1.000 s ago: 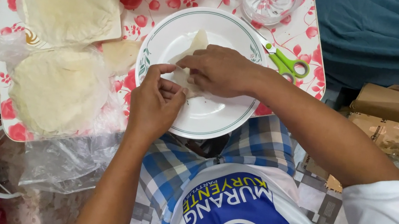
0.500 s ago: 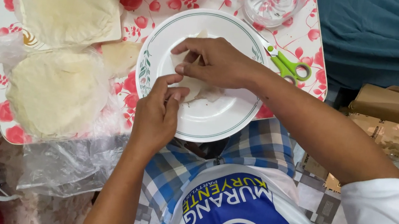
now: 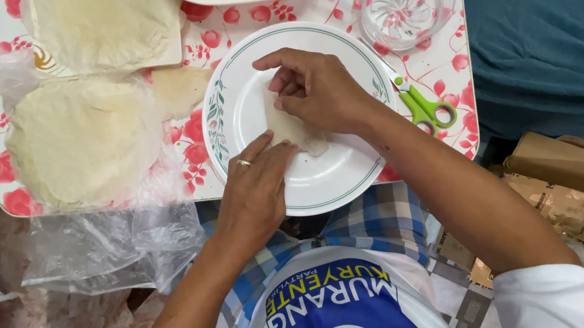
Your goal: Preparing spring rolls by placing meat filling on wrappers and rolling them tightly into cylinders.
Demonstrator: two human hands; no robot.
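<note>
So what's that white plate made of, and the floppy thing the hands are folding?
The plate looks like glazed ceramic or glass: smooth, glossy white, with a thin green painted rim line. The wrapper looks like thin soft dough, pale, matte and limp, creasing under the left hand and right hand. Neither can be told for sure by look.

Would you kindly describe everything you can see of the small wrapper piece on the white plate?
The wrapper piece is a thin, pale cream sheet of dough, soft and slightly translucent, folded into a small uneven packet. It lies on the white plate, near the middle. The left hand presses its near edge with the fingertips, and the right hand covers and pinches its far end, hiding part of it. Whether there is filling inside cannot be seen.
</note>
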